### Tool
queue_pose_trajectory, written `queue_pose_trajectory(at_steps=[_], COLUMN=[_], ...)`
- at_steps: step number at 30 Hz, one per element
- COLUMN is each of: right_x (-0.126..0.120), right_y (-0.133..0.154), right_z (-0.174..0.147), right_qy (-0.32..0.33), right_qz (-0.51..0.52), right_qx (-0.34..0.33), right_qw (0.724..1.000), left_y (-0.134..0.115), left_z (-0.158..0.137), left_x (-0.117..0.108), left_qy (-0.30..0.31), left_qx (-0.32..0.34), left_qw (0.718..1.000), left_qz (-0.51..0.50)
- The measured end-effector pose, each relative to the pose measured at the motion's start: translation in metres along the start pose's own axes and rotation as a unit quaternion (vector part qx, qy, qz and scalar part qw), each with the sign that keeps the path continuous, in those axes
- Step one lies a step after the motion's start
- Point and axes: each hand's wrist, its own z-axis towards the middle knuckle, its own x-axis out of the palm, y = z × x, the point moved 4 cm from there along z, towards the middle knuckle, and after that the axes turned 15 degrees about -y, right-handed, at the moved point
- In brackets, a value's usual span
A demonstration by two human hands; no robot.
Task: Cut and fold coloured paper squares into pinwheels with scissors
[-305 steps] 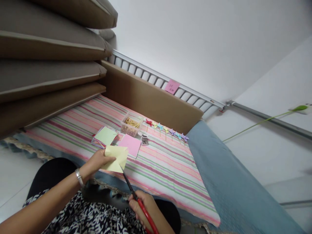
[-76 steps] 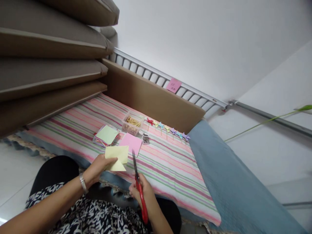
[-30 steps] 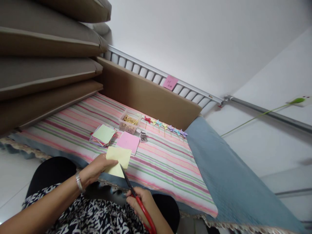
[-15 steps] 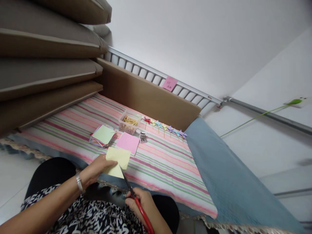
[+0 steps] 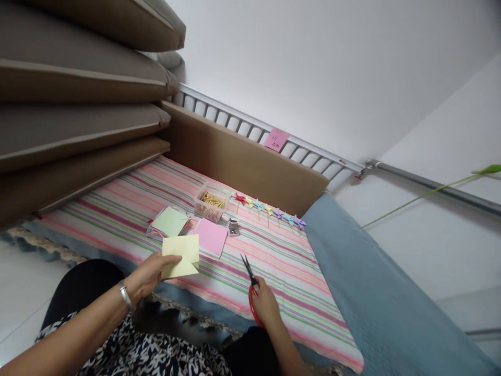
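My left hand (image 5: 151, 272) pinches a square of pale yellow paper (image 5: 187, 249) by its left side, thumb on top. A slit runs into the paper from its lower right corner. To the right, over the striped cloth, my right hand (image 5: 266, 303) is closed on red-handled scissors (image 5: 250, 271). Their dark blades are slightly parted and point away from me, apart from the paper. Just beyond the yellow sheet lie a pink paper stack (image 5: 211, 237) and a pile of mixed paper squares (image 5: 169, 221) with pale green on top.
A clear plastic box (image 5: 212, 202) holds small golden sticks. Beside it is a small case (image 5: 234, 227) of metal bits. Several paper pinwheels (image 5: 269, 209) on sticks lie in a row near the cardboard panel (image 5: 242, 162). Thick cushions (image 5: 78, 120) are stacked at left.
The scissors have left the yellow paper and moved right and away from me with my right hand. My left hand has shifted slightly left with the paper, whose slit now shows.
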Motion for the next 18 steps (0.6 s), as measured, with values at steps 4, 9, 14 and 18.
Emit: queue_pose_trajectory(at_steps=[4,9,14,18], right_x=[0.014,0.025,0.023,0.017], right_y=[-0.007,-0.002,0.012,0.05], right_z=[0.03,0.057,0.071,0.053], right_qy=[-0.05,-0.091,-0.078,-0.041], right_qz=[-0.024,-0.012,0.051,0.177], right_qx=[0.032,0.066,0.105,0.088], right_qw=[0.998,0.994,0.99,0.979], left_y=[0.001,0.001,0.0,0.003], left_z=[-0.001,-0.005,-0.003,0.0], left_x=[0.003,0.007,0.008,0.01], left_qy=[0.017,0.022,0.013,0.018], left_qx=[-0.007,-0.021,-0.015,-0.021], left_qw=[1.0,0.999,1.0,1.0], left_qz=[-0.015,-0.011,0.0,0.009])
